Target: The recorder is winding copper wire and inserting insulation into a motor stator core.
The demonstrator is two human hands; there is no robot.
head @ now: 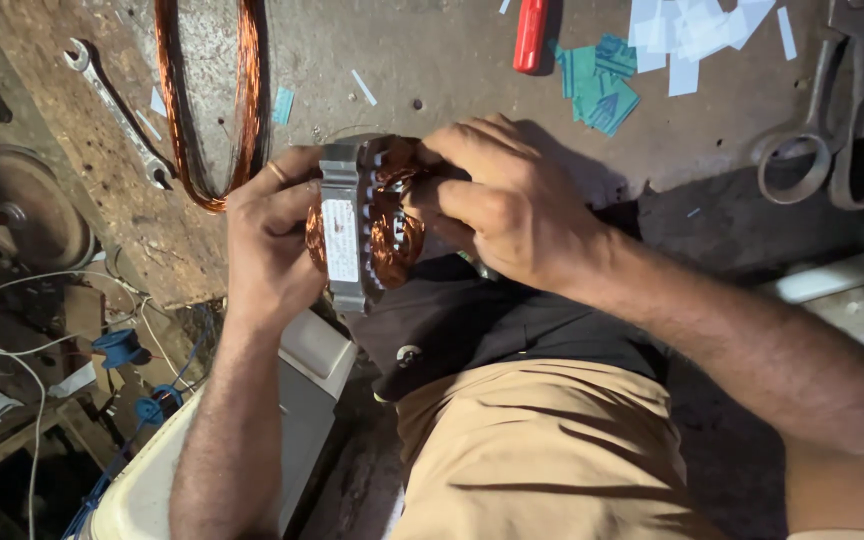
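Head view, looking down at a worn workbench [432, 70]. A grey motor stator [352, 225] wound with copper wire is held at the bench's near edge, above the person's lap, between both hands. The left hand [267, 240] is wrapped around the stator's outer side, thumb over the top and a ring on one finger, gripping the metal core. The right hand [502, 205] is curled, its fingertips [422, 195] pressed into the copper windings [392, 225] at the stator's open face; whether they pinch a single wire cannot be told.

On the bench behind the left hand lies a loose loop of copper wire [212, 100], and beside it, farther left, a spanner [117, 110]. Beyond the right hand are a red tool handle [530, 35], teal paper pieces [597, 80] and white paper strips [697, 25]. Large metal shears [842, 110] rest at the far right, well apart from the hands.
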